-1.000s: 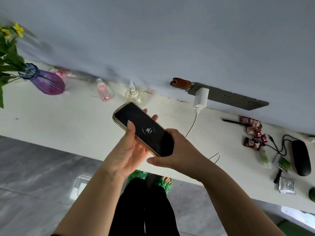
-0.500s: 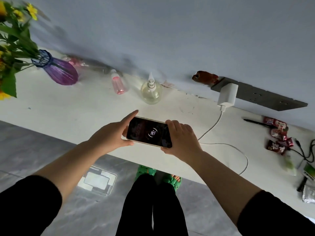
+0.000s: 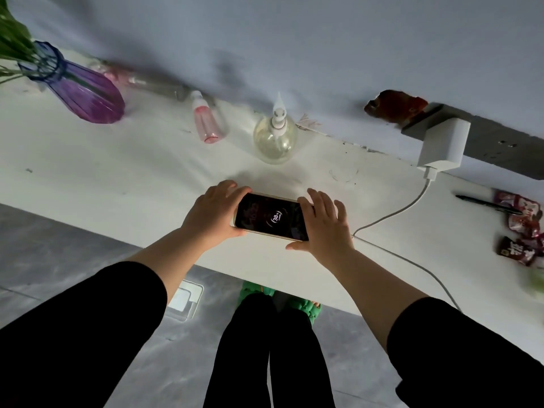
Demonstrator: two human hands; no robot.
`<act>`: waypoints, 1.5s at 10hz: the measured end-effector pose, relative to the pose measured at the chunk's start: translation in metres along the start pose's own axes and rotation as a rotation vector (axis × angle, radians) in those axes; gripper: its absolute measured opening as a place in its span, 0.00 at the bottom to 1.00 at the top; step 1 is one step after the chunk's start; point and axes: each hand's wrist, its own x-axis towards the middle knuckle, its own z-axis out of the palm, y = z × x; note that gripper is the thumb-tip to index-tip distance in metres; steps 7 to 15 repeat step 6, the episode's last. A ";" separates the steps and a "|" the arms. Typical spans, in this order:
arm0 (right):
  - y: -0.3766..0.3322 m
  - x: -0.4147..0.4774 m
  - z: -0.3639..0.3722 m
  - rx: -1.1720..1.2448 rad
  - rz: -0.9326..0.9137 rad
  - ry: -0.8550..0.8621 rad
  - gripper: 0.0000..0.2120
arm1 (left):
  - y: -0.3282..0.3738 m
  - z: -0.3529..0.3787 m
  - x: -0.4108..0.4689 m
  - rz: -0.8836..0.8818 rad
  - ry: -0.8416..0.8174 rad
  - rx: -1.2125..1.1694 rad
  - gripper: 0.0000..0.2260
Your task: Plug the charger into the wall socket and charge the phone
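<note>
The phone [image 3: 270, 216] lies flat and sideways on the white table [image 3: 117, 178], its dark screen showing a ring with 38%. My left hand [image 3: 212, 213] grips its left end. My right hand [image 3: 323, 228] rests on its right end with the fingers spread. The white charger [image 3: 444, 145] sits plugged into the grey socket strip [image 3: 500, 148] on the wall. Its white cable [image 3: 391, 213] curves down across the table and passes behind my right wrist.
A purple glass vase [image 3: 85, 92] with green stems stands at the far left. A pink spray bottle [image 3: 206, 122] and a clear pump bottle [image 3: 275, 136] stand behind the phone. A black pen [image 3: 485, 203] and red snack packets [image 3: 521, 219] lie at the right.
Both hands brought the phone down from mid-air, turned it sideways and set it flat on the table. My right hand's fingers have spread open. The view shifted closer.
</note>
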 end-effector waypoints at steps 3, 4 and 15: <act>-0.002 0.004 0.013 0.056 0.050 -0.030 0.50 | 0.003 0.009 0.003 -0.071 0.004 0.067 0.38; -0.001 -0.001 0.010 0.066 0.032 -0.063 0.51 | 0.007 0.010 0.000 -0.090 -0.058 0.106 0.42; 0.011 -0.013 -0.027 0.124 0.067 -0.049 0.35 | 0.022 -0.019 -0.011 -0.152 -0.194 0.085 0.40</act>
